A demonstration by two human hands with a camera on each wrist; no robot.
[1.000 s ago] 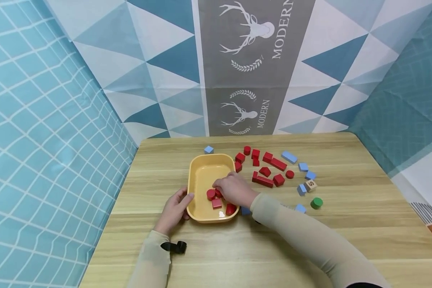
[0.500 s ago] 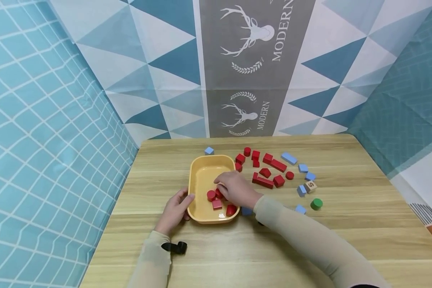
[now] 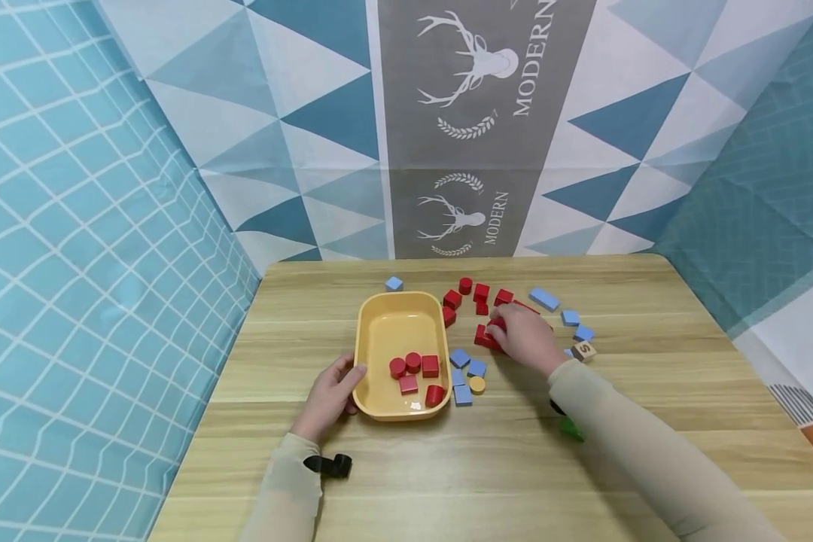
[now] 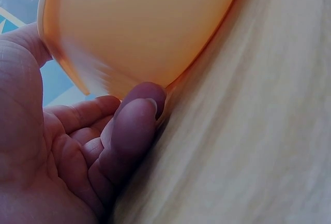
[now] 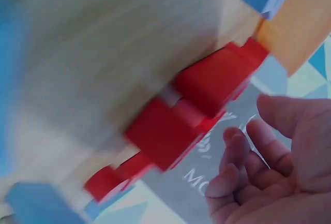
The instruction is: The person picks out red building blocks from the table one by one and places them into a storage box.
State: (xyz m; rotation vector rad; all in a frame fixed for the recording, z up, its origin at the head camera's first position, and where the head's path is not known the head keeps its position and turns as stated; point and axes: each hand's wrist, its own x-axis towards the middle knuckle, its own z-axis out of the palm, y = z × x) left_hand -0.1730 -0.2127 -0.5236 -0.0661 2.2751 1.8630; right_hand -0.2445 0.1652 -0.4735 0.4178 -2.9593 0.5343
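Observation:
A yellow plastic tray (image 3: 369, 301) stands on the table with several red blocks inside, among them a red cylinder (image 3: 435, 396) and a red cube (image 3: 430, 366). My left hand (image 3: 327, 395) grips the tray's left side, thumb on the rim and fingers against the outer wall, as the left wrist view shows. Over the red blocks to the right of the tray hovers my right hand (image 3: 525, 336), fingers loosely bent and holding nothing. In the right wrist view a red cube (image 5: 164, 133) and a larger red block (image 5: 217, 79) lie just beyond the fingertips. The hand hides some blocks in the head view.
Blue blocks (image 3: 460, 358) and a yellow disc (image 3: 477, 385) lie along the tray's right side. Farther right are a blue bar (image 3: 545, 299) and a wooden letter cube (image 3: 584, 351). A green block (image 3: 572, 429) shows beneath the right forearm. Patterned cloth (image 3: 298, 135) hangs behind the table.
My right hand has let go of a red cube in the tray and moved right, over the red blocks on the table. My left hand stays on the tray.

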